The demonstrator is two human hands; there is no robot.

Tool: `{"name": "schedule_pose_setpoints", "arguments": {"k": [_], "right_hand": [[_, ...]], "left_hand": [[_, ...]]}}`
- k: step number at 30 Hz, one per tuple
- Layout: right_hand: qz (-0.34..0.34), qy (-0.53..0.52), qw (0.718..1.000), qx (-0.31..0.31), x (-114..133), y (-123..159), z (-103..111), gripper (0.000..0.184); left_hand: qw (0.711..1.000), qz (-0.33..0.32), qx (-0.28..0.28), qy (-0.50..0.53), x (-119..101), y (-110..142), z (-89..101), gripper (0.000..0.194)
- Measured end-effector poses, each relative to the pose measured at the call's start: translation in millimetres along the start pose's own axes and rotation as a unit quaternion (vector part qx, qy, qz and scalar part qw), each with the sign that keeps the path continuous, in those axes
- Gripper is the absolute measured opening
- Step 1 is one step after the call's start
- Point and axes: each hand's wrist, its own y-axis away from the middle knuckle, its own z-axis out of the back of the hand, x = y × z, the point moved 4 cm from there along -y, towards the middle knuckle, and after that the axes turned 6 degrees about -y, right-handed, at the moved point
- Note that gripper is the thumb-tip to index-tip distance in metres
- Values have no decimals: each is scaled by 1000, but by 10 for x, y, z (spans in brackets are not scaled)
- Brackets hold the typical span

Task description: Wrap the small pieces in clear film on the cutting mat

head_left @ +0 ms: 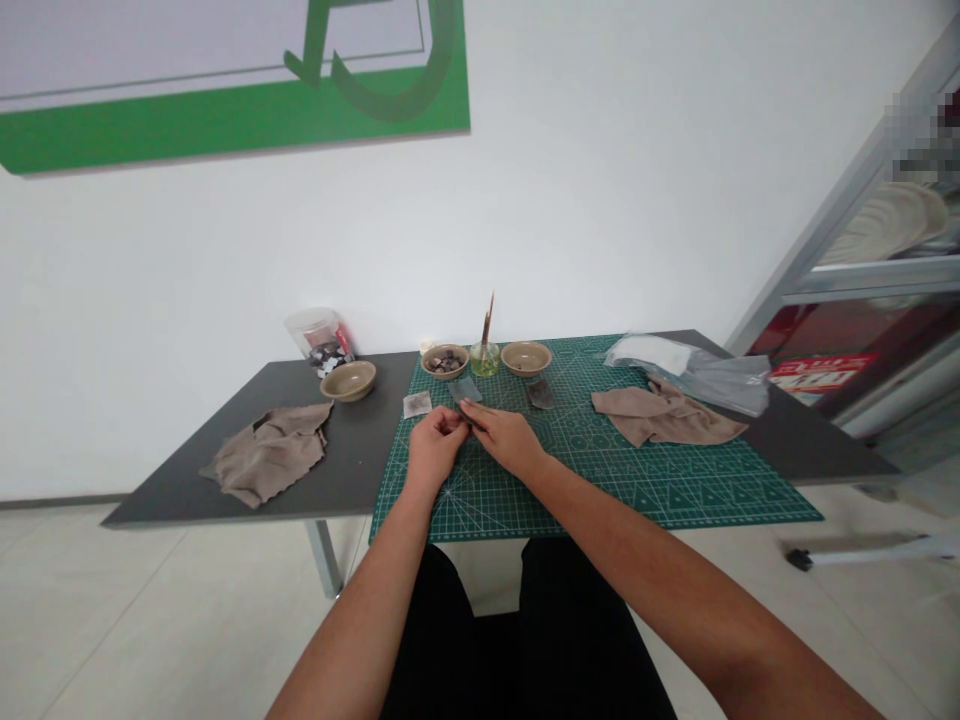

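Small dark piece [473, 421] is held low over the green cutting mat [600, 470], between the two hands; its near end is pinched by left fingertips [459, 425], its length clamped under right fingers [484, 412].

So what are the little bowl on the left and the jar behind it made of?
The bowl looks like tan glazed ceramic, perhaps stoneware, judging by the soft sheen inside. The jar is probably clear plastic: it's see-through, though glass can't be ruled out.
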Motion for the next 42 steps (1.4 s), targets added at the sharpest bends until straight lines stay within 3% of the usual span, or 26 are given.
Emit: {"name": "schedule_pose_setpoints", "arguments": {"k": [4, 11, 15, 20, 25, 31, 34, 37, 39, 42], "right_hand": [[20, 2, 1000, 12, 28, -3, -12, 49], [-50, 3, 999, -16, -54, 9, 2, 44], [4, -8, 1000, -3, 25, 10, 14, 46], [-28, 7, 1000, -8, 30, 17, 44, 44], [3, 13, 1000, 6, 84, 38, 36, 45], [-86, -15, 996, -3, -27, 20, 44, 35], [-131, -89, 986, -58, -129, 9, 92, 30], [-190, -192, 956, -114, -264, 19, 116, 29], [-211, -237, 944, -89, -323, 16, 73, 30], [-207, -198, 957, -33, -339, 3, 10, 32]], "left_hand": [[1000, -3, -3, 3, 20, -12, 7, 16], [993, 28, 3, 114, 56, -27, -12, 18], [996, 16, 6, 84, 47, -23, -12, 15], [992, 20, 7, 128, 62, -15, -21, 17], [996, -6, 13, 83, 41, -12, -6, 15], [990, -17, 8, 136, 66, -16, -9, 17], [984, -35, -26, 174, 76, -39, 9, 19], [981, -55, -77, 171, 86, -65, 52, 20], [982, -51, -84, 164, 102, -80, 61, 19], [983, -43, -71, 161, 125, -93, 56, 27]]}}
